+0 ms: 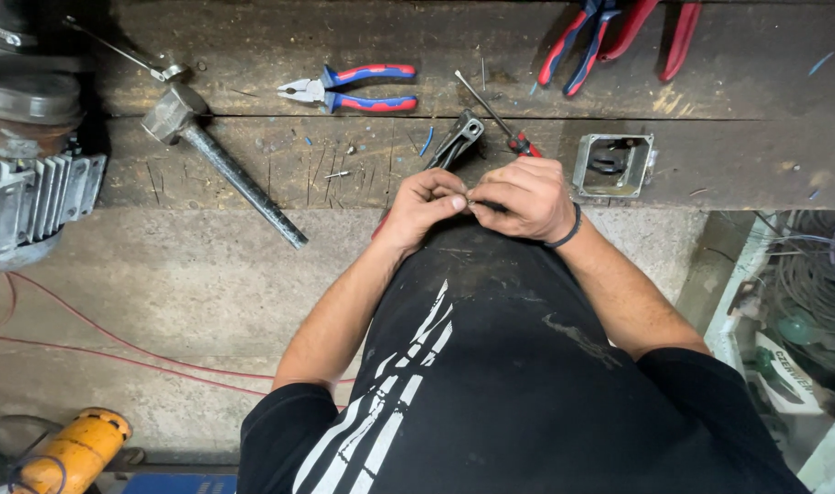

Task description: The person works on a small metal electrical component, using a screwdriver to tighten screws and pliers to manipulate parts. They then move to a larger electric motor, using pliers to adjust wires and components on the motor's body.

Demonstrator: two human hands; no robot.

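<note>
Both hands meet at the bench edge: left hand (424, 203) and right hand (520, 197) are closed, pinching one small thin piece (470, 201) between the fingertips; what it is I cannot tell. They seem busy fitting or twisting it. Screwdriver (500, 119) lies just behind.

Red-and-blue-handled steel pliers (349, 90); red-handled thin screwdriver (500, 119); grey metal hammer (221, 160); silver metal box (613, 166); red wire (116, 343); black shirt, white stripes (417, 375); yellow round tool (70, 453); dark brown wooden bench (756, 137).
</note>
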